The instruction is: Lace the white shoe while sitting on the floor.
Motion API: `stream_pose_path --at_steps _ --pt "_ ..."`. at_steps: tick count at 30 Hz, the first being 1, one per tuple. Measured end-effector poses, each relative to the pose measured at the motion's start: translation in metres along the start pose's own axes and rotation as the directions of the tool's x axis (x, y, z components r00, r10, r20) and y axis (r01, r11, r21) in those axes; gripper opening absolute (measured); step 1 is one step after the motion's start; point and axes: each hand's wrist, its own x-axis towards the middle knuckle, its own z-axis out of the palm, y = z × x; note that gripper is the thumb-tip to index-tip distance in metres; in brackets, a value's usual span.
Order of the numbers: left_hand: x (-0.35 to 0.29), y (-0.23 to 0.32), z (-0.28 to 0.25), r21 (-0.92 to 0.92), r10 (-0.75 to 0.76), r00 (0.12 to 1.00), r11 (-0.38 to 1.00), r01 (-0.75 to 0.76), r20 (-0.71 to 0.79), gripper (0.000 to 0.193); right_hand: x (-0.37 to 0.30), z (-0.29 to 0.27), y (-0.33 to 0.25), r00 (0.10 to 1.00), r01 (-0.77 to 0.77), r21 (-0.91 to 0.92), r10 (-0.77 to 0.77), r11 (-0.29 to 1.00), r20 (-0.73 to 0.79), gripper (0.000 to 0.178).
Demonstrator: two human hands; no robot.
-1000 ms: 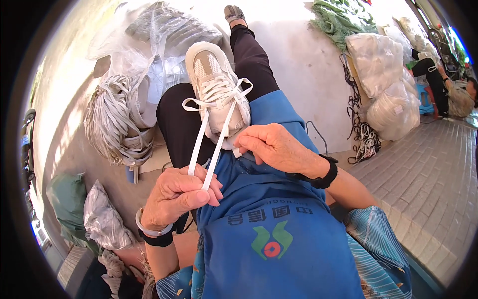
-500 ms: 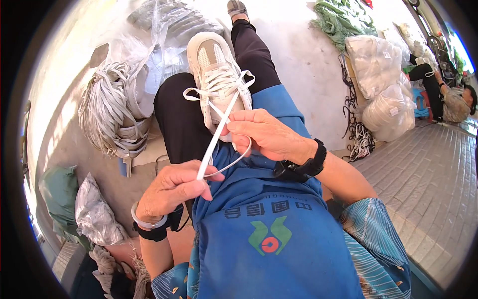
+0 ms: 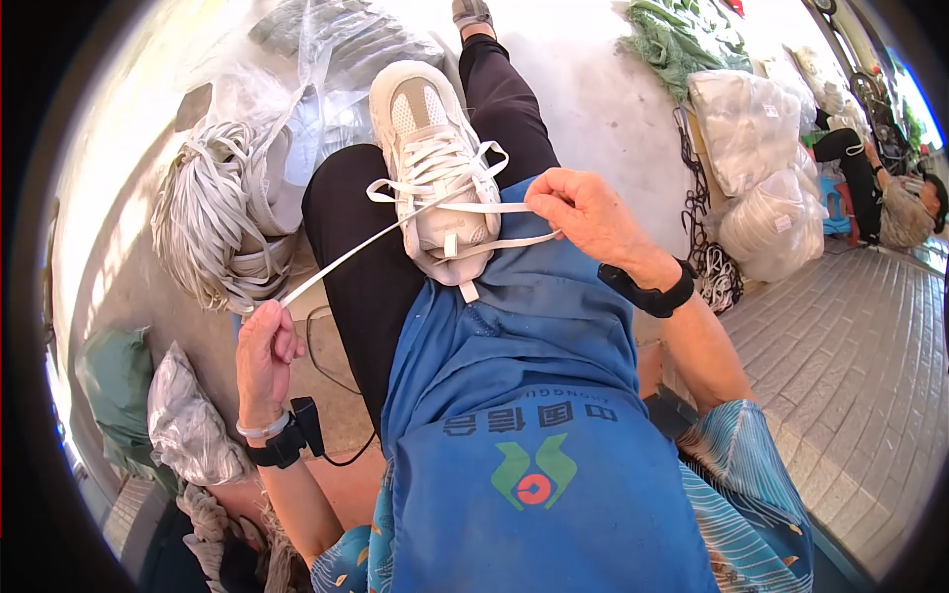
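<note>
A cream sneaker (image 3: 420,117) rests on my lap, its toe pointing away from me. Its flat off-white shoelace (image 3: 348,253) is threaded through the eyelets, with small loops standing out at both sides. My left hand (image 3: 265,358), out to the left of my knee, pinches one lace end and holds it taut. To the right of the shoe, my right hand (image 3: 589,219) grips the other lace between thumb and fingers, and that lace's loose tail hangs back toward the heel. Both strands cross over the tongue. Beneath the shoe lies my blue apron (image 3: 554,395).
A big bundle of pale laces (image 3: 213,212) hangs at the left, beside clear plastic bags (image 3: 341,49). Stuffed plastic bags (image 3: 746,128), dark cords (image 3: 695,188) and green netting (image 3: 682,40) lie at the right. Farther right is another person (image 3: 905,208). A silvery bag (image 3: 193,420) sits lower left.
My hands have moved apart, the left outward to the left and the right outward to the right. The lace strands, earlier crossed close above the heel, are now pulled tight across the shoe.
</note>
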Motion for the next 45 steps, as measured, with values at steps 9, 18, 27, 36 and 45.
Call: stream_pose_path --at_steps 9,18,27,36,45 --pt "-0.018 0.018 -0.003 0.602 -0.014 1.0 0.798 0.013 -0.002 0.021 -0.018 -0.01 -0.011 0.889 0.263 -0.344 -0.365 0.902 -0.278 0.008" --pt "-0.022 0.014 -0.028 0.507 -0.001 0.99 0.859 0.073 -0.141 0.036 -0.028 0.017 0.0 0.899 0.427 -0.606 -0.39 0.671 0.202 0.021" --pt "-0.001 0.02 -0.045 -0.617 0.295 0.936 0.706 -0.347 -0.19 0.04 -0.023 0.019 -0.003 0.92 0.388 -0.478 -0.366 0.788 0.142 0.007" --pt "0.002 0.05 0.004 -0.243 0.281 0.947 0.94 -0.239 0.157 0.041 -0.017 -0.013 -0.013 0.928 0.372 -0.375 -0.35 0.849 0.128 0.009" --pt "0.007 0.044 0.02 0.482 0.235 0.971 0.847 -0.223 0.035 0.038 -0.003 -0.037 -0.018 0.969 0.245 0.85 -0.14 0.466 -0.202 0.015"
